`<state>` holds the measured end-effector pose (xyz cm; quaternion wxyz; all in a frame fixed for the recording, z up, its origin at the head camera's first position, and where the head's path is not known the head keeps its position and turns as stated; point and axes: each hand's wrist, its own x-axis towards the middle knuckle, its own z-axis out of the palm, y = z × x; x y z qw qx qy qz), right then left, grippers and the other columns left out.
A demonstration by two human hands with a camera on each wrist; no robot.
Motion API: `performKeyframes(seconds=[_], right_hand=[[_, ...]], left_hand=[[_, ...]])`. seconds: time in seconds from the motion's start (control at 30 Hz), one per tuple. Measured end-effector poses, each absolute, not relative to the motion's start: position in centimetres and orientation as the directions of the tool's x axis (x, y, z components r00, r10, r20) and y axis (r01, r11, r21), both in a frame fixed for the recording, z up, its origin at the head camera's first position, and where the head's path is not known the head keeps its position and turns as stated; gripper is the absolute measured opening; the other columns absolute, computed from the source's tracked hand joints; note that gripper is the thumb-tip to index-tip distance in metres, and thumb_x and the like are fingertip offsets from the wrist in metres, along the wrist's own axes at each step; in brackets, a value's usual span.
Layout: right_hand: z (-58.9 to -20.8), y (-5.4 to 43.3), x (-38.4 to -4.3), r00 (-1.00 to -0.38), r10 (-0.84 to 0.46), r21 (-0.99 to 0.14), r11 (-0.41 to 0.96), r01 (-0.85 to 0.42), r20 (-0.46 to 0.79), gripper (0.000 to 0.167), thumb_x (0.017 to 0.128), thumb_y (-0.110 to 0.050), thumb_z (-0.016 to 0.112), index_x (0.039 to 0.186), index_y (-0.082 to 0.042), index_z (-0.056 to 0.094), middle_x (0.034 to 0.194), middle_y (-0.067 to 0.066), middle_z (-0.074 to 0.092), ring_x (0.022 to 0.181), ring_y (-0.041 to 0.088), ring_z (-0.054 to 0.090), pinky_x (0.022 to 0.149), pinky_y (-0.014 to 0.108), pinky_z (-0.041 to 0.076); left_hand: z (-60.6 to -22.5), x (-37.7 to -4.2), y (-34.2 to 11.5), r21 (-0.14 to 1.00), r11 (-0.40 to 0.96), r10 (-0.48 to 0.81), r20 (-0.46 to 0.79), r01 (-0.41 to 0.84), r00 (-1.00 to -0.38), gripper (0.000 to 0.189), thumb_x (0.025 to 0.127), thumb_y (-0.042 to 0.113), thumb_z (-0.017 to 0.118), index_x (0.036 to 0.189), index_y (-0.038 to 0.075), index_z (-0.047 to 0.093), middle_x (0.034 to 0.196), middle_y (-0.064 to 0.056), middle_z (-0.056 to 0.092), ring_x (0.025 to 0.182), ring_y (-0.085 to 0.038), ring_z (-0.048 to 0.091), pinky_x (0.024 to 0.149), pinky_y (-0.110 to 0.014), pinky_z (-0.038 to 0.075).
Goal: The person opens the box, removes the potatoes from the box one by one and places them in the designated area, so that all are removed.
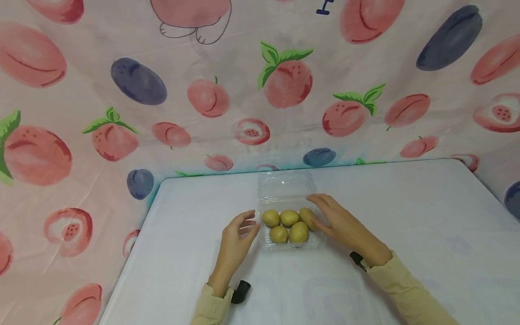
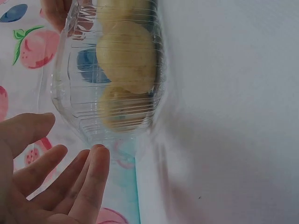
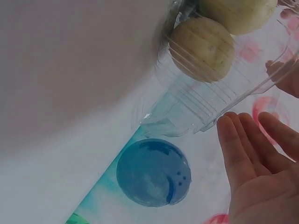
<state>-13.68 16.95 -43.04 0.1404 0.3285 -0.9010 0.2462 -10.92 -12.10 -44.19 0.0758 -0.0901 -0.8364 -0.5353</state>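
A clear plastic clamshell box (image 1: 266, 246) sits on the white table, its lid (image 1: 285, 185) folded back toward the wall. Inside lie several smooth yellow-green, potato-like round pieces (image 1: 290, 218) in two rows. My left hand (image 1: 236, 237) is at the box's left side, fingers loosely bent and holding nothing. In the left wrist view its fingertips (image 2: 99, 150) come right up to the box's end. On the other side, my right hand (image 1: 341, 223) reaches over the right rim, fingers relaxed, partly covering the rightmost piece. Its fingertips (image 3: 224, 122) are close to the rim in the right wrist view.
The white table (image 1: 195, 203) extends to both sides of the box. Behind it and to the left hangs a pink cloth (image 1: 170, 108) printed with fruit. A black wrist device (image 1: 241, 292) shows below my left sleeve.
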Motion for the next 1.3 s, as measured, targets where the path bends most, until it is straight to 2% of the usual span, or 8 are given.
performKeyframes(seconds=[0.2,0.47,0.73,1.0,1.3], right_hand=[[-43.2,16.8,-13.6,-0.734,-0.537,-0.328,0.665,-0.671,0.415,0.055,0.089,-0.012,0.075,0.135,0.002,0.051,0.132,0.016,0.055,0.123,0.030,0.055,0.098,0.044,0.052],[-43.3,16.6,-13.6,-0.742,-0.543,-0.317,0.678,-0.663,0.393,0.055,0.088,-0.011,0.075,0.135,0.003,0.051,0.132,0.017,0.056,0.123,0.030,0.056,0.097,0.043,0.052],[-43.3,16.3,-13.6,-0.731,-0.572,-0.295,0.674,-0.678,0.373,0.057,0.085,-0.011,0.078,0.134,0.003,0.052,0.128,0.016,0.057,0.119,0.028,0.057,0.095,0.040,0.054],[-43.3,16.2,-13.8,-0.714,-0.593,-0.273,0.666,-0.694,0.372,0.059,0.081,-0.008,0.081,0.132,0.004,0.053,0.127,0.015,0.057,0.116,0.027,0.058,0.094,0.039,0.054],[-42.8,15.5,-14.2,-0.749,-0.598,-0.245,0.710,-0.660,0.284,0.055,0.082,-0.004,0.079,0.130,0.006,0.054,0.127,0.017,0.057,0.118,0.030,0.057,0.094,0.039,0.054]], left_hand=[[-44.5,-10.9,-12.1,0.897,0.389,0.075,0.197,0.211,-0.978,0.040,0.093,0.011,0.070,0.129,-0.002,0.060,0.122,-0.019,0.066,0.105,-0.031,0.068,0.089,-0.034,0.057],[-45.2,-11.0,-12.0,0.916,0.368,0.078,0.142,0.161,-0.987,0.040,0.093,0.011,0.070,0.130,0.000,0.060,0.118,-0.015,0.069,0.103,-0.028,0.069,0.087,-0.028,0.057],[-45.7,-11.2,-12.0,0.928,0.333,0.102,0.142,0.169,-0.985,0.036,0.095,0.011,0.067,0.128,0.000,0.061,0.113,-0.019,0.070,0.102,-0.031,0.069,0.086,-0.031,0.058],[-45.6,-11.0,-11.8,0.929,0.337,0.103,0.124,0.152,-0.987,0.037,0.094,0.008,0.066,0.129,-0.001,0.060,0.113,-0.018,0.070,0.102,-0.029,0.069,0.085,-0.026,0.058],[-45.7,-11.0,-11.9,0.930,0.338,0.096,0.115,0.141,-0.989,0.037,0.093,0.008,0.067,0.129,0.001,0.061,0.112,-0.017,0.070,0.101,-0.027,0.068,0.084,-0.026,0.057]])
